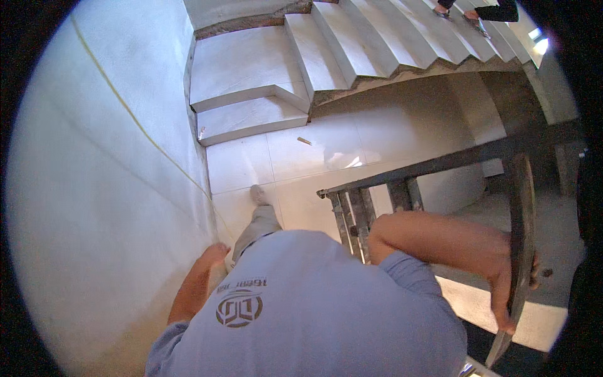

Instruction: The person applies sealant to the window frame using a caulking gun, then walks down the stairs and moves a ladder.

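My right arm reaches out to the right over a dark slatted frame (433,162). Its hand, my right hand (500,292), is wrapped round a long dark board (522,220) on the frame's right side, with fingertips showing past the far edge. Low beside the wall, my left hand (217,252) hangs next to my leg. Its fingers are too small and blurred to make out. A thin yellow cord (135,119) runs down the wall toward that hand; whether they touch I cannot tell.
A pale wall (94,207) rises close on my left. Ahead, past the tiled floor (301,157), stone steps (339,47) climb to the right. Another person's foot (474,19) is on the upper steps. A small yellowish piece (304,141) lies on the tiles.
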A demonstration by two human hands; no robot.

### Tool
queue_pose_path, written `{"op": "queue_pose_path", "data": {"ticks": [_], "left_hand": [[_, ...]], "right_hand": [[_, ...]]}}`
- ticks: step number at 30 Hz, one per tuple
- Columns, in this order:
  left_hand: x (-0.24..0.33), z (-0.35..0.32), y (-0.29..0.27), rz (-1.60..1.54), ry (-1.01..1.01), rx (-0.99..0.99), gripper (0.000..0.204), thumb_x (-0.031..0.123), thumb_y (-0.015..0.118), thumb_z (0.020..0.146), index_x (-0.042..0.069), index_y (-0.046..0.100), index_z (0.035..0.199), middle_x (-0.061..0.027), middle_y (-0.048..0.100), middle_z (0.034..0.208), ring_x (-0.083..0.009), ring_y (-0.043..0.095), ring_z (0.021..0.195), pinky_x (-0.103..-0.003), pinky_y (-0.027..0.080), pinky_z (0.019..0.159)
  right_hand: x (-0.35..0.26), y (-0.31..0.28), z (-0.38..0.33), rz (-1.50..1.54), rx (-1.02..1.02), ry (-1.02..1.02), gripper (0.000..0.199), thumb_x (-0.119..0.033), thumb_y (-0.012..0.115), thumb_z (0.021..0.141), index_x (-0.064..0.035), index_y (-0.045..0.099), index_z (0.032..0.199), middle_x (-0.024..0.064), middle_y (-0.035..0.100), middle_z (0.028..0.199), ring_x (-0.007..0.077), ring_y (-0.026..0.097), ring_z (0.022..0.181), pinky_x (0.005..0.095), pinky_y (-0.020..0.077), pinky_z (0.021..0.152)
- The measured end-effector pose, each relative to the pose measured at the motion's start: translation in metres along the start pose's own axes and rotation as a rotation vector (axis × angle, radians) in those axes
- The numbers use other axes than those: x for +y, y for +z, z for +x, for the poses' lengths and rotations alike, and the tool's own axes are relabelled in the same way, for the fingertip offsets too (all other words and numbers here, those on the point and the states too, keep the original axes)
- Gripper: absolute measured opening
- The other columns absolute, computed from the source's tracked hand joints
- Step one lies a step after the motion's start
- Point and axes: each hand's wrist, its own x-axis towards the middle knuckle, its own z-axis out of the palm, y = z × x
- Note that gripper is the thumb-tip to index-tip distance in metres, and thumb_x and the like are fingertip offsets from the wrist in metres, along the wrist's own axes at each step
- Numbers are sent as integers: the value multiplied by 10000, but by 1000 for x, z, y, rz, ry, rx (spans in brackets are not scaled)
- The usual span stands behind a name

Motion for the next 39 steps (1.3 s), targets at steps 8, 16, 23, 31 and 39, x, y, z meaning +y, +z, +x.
{"op": "queue_pose_path", "data": {"ticks": [8,16,23,31,39], "left_hand": [[-106,163,-299,-562,-401,235,503,475,563,980,27,676,1179,-255,696,1126,-395,660,1095,-452,503,945],[-187,347,-551,-387,-228,378,554,513,501,1010,30,653,1233,-238,682,1194,-404,630,1160,-445,480,988],[-365,357,-679,-383,-226,429,682,572,442,1019,-33,614,1282,-286,635,1267,-402,582,1241,-434,426,1072],[-495,344,-711,-511,-533,437,697,545,348,1051,-59,622,1266,-277,649,1245,-412,596,1204,-470,446,1036],[-409,372,-658,-597,-469,279,673,562,348,1044,-22,658,1166,-298,642,1211,-445,573,1200,-485,438,1026]], "right_hand": [[135,-17,-143,-132,-90,0,671,-781,739,602,-197,608,905,33,573,845,216,571,720,375,460,610],[200,-66,-247,-161,-167,53,684,-698,746,616,-131,552,946,66,547,845,258,552,741,435,451,638],[231,-64,-275,-263,-319,119,705,-610,704,603,-43,482,957,144,497,844,319,535,770,485,432,713],[274,-45,-317,-500,-472,118,805,-602,733,594,71,498,969,171,498,915,304,527,858,464,418,828],[289,-30,-344,-475,-445,79,780,-592,734,601,45,482,974,161,467,971,279,494,884,433,425,813]]}}
